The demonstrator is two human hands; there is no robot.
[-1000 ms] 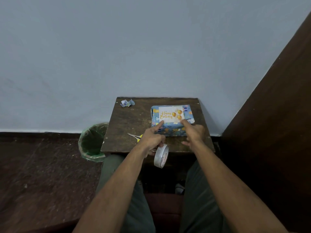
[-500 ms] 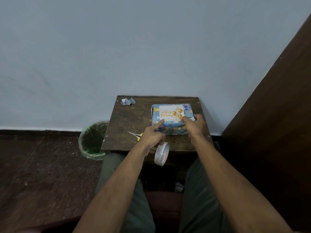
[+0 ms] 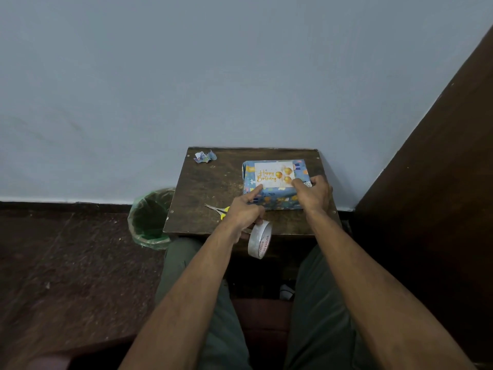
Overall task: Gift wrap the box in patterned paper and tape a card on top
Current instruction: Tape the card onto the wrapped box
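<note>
The box (image 3: 274, 194), wrapped in blue patterned paper, sits on the right half of a small dark wooden table (image 3: 213, 188) set against a pale wall (image 3: 213, 76). A white card (image 3: 274, 174) with gold "Happy Birthday" lettering and gold balloons lies flat on its top. The left hand (image 3: 244, 212) grips a roll of clear tape (image 3: 259, 239) with its lower fingers curled round it, the roll hanging past the near table edge, while its index finger stretches out to touch the card's near left corner. The right hand (image 3: 313, 193) rests curled over the box's near right corner, fingertips at the card's near right corner. Scissors (image 3: 218, 209) with yellow handles lie on the table just left of the left hand, partly hidden by it. A crumpled paper scrap (image 3: 205, 157) sits at the table's far left corner. A bin (image 3: 149, 218) with a green liner stands on the floor beside the table's left edge.
</note>
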